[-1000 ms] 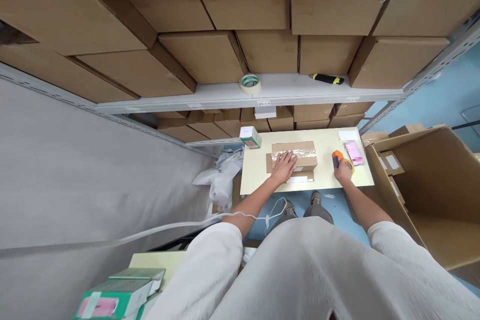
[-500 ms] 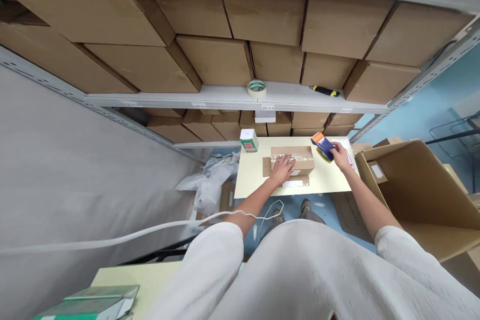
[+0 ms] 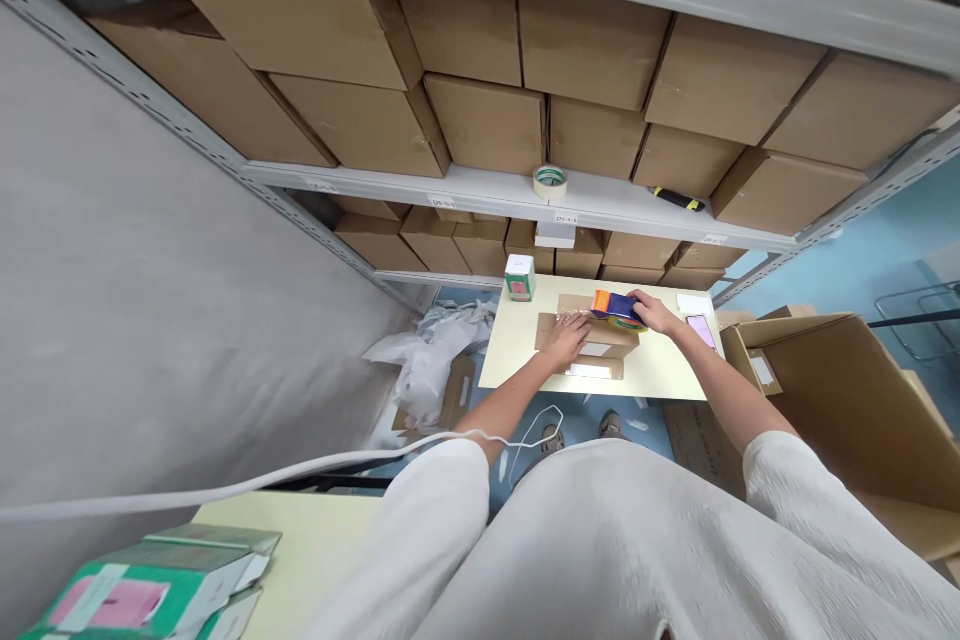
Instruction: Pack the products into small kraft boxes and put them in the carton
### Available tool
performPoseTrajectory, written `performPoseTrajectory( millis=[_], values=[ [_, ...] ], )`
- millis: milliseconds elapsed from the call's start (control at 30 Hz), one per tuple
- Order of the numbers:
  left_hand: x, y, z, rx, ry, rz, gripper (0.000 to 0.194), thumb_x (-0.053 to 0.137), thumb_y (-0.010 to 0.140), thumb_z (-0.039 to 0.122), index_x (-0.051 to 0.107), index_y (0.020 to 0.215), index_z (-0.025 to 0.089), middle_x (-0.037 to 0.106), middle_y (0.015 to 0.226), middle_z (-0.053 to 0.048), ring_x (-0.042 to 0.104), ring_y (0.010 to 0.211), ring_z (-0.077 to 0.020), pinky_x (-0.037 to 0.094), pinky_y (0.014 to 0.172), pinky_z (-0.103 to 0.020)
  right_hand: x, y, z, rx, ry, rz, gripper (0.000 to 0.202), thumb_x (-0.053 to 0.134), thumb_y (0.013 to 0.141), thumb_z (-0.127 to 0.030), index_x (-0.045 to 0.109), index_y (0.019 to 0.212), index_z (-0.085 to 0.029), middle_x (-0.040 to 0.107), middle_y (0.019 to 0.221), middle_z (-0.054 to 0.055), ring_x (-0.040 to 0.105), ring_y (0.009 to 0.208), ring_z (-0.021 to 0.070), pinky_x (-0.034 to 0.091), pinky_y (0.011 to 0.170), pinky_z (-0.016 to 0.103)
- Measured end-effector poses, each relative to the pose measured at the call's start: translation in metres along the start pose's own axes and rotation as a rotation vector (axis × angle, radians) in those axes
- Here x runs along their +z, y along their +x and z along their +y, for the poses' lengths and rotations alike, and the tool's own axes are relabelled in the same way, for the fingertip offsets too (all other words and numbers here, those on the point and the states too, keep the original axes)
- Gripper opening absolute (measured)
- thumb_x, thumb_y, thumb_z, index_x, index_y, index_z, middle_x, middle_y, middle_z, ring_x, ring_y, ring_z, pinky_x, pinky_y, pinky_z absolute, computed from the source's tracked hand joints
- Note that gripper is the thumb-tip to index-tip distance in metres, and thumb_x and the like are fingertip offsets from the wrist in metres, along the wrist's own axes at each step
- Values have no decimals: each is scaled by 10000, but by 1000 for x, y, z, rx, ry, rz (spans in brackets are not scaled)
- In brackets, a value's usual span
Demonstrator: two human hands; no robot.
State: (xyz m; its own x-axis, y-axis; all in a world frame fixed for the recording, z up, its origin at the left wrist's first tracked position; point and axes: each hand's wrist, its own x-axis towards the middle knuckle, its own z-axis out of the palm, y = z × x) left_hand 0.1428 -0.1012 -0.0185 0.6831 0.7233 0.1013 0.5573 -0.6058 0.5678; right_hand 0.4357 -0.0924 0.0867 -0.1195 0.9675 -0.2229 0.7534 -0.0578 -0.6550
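A brown cardboard box lies on the pale yellow table, its flaps sticking out at the front and back. My left hand rests on the left part of its top, fingers stretched out, beside a strip of clear tape. In my right hand is a blue and orange tape dispenser, held over the right part of the box. Its yellow-green roll shows underneath. Whether the dispenser touches the box is hard to tell.
A small green and white box stands at the table's back left. A phone lies on the right. The shelf holds cartons, a tape roll and a utility knife. A large open carton stands right. A white cable crosses the left.
My right hand has brought the tape dispenser left, from beside the box to above it. My left hand stays on the box. The view has shifted slightly, uncovering the phone.
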Motion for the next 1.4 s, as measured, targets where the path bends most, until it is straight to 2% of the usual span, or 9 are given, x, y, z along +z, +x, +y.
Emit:
performPoseTrajectory(
  millis=[133,233,433,567,633,833,967,1100,1400],
  values=[
    [1,2,-2,-1,-2,-10,546,578,946,203,637,1488,242,545,1624,-133,429,1563,-345,238,1335,-630,-3,1,-5,-71,-176,-44,537,738,866,-604,697,1265,-247,768,1216,104,698,1101,333,513,1044,474],
    [2,3,-3,1,-16,5,542,601,929,190,656,1466,235,553,1612,-143,435,1559,-356,239,1333,-630,-4,1,-6,-104,-307,-45,608,853,758,-607,696,1212,-235,766,1162,114,697,1074,339,516,1004,462],
    [-2,4,-4,-2,-8,-26,566,593,909,167,664,1468,217,537,1642,-137,431,1567,-358,249,1329,-631,-8,2,-3,-127,-285,-50,531,848,758,-598,661,1088,-226,764,1013,80,678,834,251,498,732,322],
    [-8,4,-2,-20,-89,6,546,559,911,154,699,1433,223,600,1590,-115,486,1531,-341,282,1328,-616,-5,6,-1,-177,-293,-37,477,850,767,-554,653,1059,-233,763,1015,78,672,824,240,479,707,304],
    [-11,7,0,-78,-204,78,518,540,930,162,707,1418,215,653,1528,-113,546,1476,-323,354,1303,-585,-2,7,0,-162,-315,-32,472,852,771,-547,649,1058,-232,766,1026,82,675,823,240,479,704,303],
    [-30,33,16,-447,-775,374,375,585,1008,236,693,1360,172,763,1309,-145,740,1162,-276,567,1096,-474,1,9,-1,-147,-343,-36,464,867,786,-527,640,1061,-230,777,1045,91,697,839,245,475,692,296],
    [-45,45,29,-585,-1026,379,393,736,910,163,680,1299,172,808,1108,-116,766,1009,-240,606,950,-401,3,9,-2,-159,-356,-39,431,856,809,-512,622,1043,-235,773,1030,85,695,833,239,459,676,288],
    [-55,46,40,-696,-1167,346,396,790,837,95,680,1210,166,807,1083,-127,761,953,-232,601,863,-370,4,8,-1,-188,-355,-43,424,852,817,-511,610,1035,-239,766,1029,85,693,839,238,452,678,284],
    [-57,47,44,-761,-1213,381,407,898,742,199,695,1094,196,792,1072,-115,747,965,-230,567,830,-337,5,6,6,-204,-333,-34,430,853,808,-471,608,1071,-235,758,1061,89,680,845,236,445,676,284]
  ],
)
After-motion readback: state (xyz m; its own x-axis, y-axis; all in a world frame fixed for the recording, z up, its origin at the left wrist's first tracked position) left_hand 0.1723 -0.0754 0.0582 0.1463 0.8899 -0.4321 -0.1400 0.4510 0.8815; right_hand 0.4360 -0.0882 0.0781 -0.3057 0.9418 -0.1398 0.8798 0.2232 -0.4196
